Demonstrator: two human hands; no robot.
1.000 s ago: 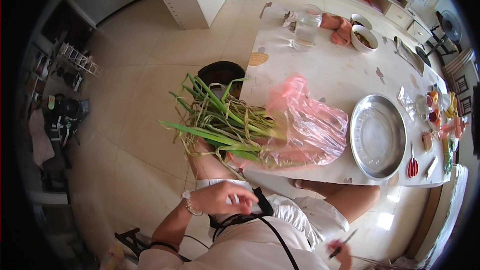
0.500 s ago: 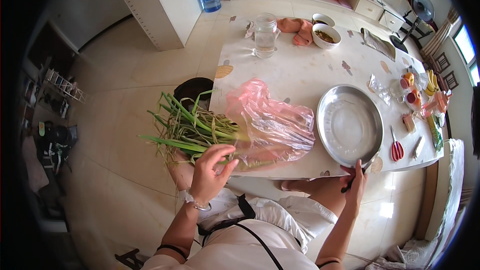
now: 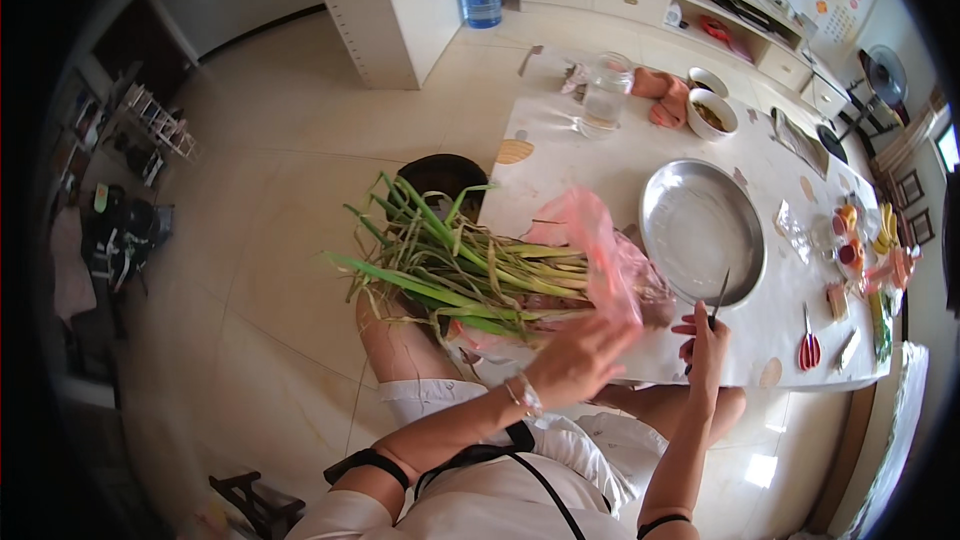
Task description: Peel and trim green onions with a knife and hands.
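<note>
A bunch of green onions (image 3: 470, 260) with long green stalks and withered leaves lies across the table's near left corner, leafy ends past the edge. Around its right end a thin pink plastic bag (image 3: 610, 265) is bunched up, leaving the stalks bare. My left hand (image 3: 582, 360) is at the bag's near side; motion smears its fingers, and whether it grips the bag is unclear. In my right hand (image 3: 706, 342), closed round the handle, a small knife (image 3: 721, 292) points away from me over the near rim of a round steel basin (image 3: 702, 225).
Red-handled scissors (image 3: 809, 345) lie right of the basin, with fruit (image 3: 850, 250) beyond. Farther back stand a glass jar (image 3: 605, 95), white bowls (image 3: 712, 115) and an orange cloth (image 3: 662, 95). A black bucket (image 3: 440, 175) stands by the table's left edge.
The pink bag has been drawn back to the right, uncovering more stalks. My left hand has moved right, from the leaves to the bag. The view has shifted; the knife now points upward.
</note>
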